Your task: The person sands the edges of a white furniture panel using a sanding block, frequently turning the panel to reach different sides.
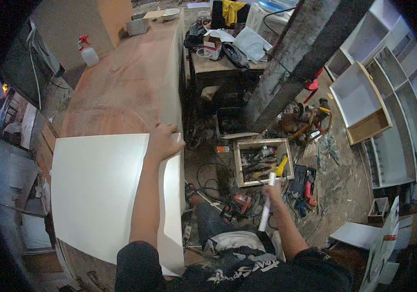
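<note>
A large white sheet (pixel 96 194) lies flat on the near end of the long wooden table (pixel 121 92). The left hand (pixel 163 142) rests palm down on its far right corner, fingers curled over the edge where the sheet reaches the table's side. The right hand (pixel 272 189) is closed around a white stick-like tool (pixel 266 204), held upright over the floor, well apart from the sheet. Just beyond that hand a wooden box of tools (pixel 262 160) sits on the littered floor. Far beyond the left hand, a spray bottle (pixel 88 51) stands on the table.
</note>
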`<state>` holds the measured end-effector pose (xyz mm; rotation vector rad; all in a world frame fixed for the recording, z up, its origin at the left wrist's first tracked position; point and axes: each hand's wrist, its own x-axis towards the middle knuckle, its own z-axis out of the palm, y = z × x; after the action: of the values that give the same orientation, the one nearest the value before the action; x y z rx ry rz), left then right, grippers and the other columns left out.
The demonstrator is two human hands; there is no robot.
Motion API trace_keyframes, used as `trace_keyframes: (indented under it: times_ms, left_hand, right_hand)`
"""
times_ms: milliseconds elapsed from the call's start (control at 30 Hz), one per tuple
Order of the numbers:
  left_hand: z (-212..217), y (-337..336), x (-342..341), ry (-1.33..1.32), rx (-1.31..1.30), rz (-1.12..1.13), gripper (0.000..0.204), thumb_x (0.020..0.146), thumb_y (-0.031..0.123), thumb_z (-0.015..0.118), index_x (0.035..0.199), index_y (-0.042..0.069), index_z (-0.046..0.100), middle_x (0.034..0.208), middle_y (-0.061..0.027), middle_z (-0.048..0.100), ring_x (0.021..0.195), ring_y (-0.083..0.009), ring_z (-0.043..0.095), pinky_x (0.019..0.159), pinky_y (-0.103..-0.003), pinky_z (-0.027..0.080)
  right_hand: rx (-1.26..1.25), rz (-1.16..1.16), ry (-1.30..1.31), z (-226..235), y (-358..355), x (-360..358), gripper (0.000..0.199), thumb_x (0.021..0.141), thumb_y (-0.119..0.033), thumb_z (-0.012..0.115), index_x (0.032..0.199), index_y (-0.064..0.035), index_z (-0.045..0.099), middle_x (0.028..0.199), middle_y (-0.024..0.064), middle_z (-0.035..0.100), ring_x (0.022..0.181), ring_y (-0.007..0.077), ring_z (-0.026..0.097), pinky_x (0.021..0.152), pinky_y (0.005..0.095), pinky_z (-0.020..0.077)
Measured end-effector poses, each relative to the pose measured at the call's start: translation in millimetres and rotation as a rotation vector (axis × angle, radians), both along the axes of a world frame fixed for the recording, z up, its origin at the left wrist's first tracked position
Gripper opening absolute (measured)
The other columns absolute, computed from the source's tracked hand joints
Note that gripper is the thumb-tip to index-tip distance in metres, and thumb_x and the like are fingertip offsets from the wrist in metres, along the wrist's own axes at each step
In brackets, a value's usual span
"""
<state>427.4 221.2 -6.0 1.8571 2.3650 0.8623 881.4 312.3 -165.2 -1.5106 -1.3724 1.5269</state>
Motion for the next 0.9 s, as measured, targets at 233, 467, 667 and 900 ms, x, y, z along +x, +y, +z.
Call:
trace_keyframes:
  times_ms: [233, 467, 667, 900]
  left_hand:
    - [2, -2, 14, 0.101, 0.098, 0.079, 0.022, 0.072, 0.022, 0.072, 0.081, 0.002, 0.068, 0.083, -0.0133, 0.065, 0.081, -0.0307, 0.065, 0.072, -0.041, 0.053]
    - [4, 78, 61, -0.038, 0.302, 0.117, 0.02, 0.081, 0.022, 0.07, 0.08, 0.002, 0.067, 0.083, -0.0122, 0.065, 0.079, -0.0304, 0.065, 0.071, -0.041, 0.052]
    - [3, -11, 0, 0.091, -0.017, 0.201, 0.024, 0.09, 0.024, 0.068, 0.084, 0.001, 0.065, 0.083, -0.0138, 0.064, 0.081, -0.0321, 0.064, 0.072, -0.043, 0.051]
    - [-6, -1, 0, 0.024, 0.04, 0.159, 0.025, 0.091, 0.025, 0.067, 0.089, 0.001, 0.063, 0.086, -0.0155, 0.063, 0.082, -0.0357, 0.062, 0.073, -0.043, 0.049]
  right_hand:
    - [-0.48, -0.555, 0.282, -16, -27, 199, 0.018, 0.081, -0.031, 0.058, 0.078, -0.0143, 0.051, 0.066, 0.0029, 0.046, 0.055, 0.0218, 0.051, 0.049, 0.0436, 0.0487]
    - [-0.411, -0.871, 0.465, -122, 25, 468, 0.023, 0.069, -0.029, 0.058, 0.079, -0.0107, 0.049, 0.066, 0.013, 0.046, 0.054, 0.0366, 0.049, 0.059, 0.058, 0.0515]
    - [-0.734, -0.875, 0.48, -204, -180, 349, 0.02, 0.065, -0.023, 0.064, 0.078, -0.0085, 0.057, 0.078, 0.0071, 0.06, 0.07, 0.0319, 0.062, 0.068, 0.0456, 0.0535]
    - [-0.571, -0.891, 0.365, -244, -246, 421, 0.025, 0.075, -0.033, 0.057, 0.083, -0.0087, 0.059, 0.083, 0.013, 0.064, 0.074, 0.0357, 0.063, 0.07, 0.0485, 0.0547]
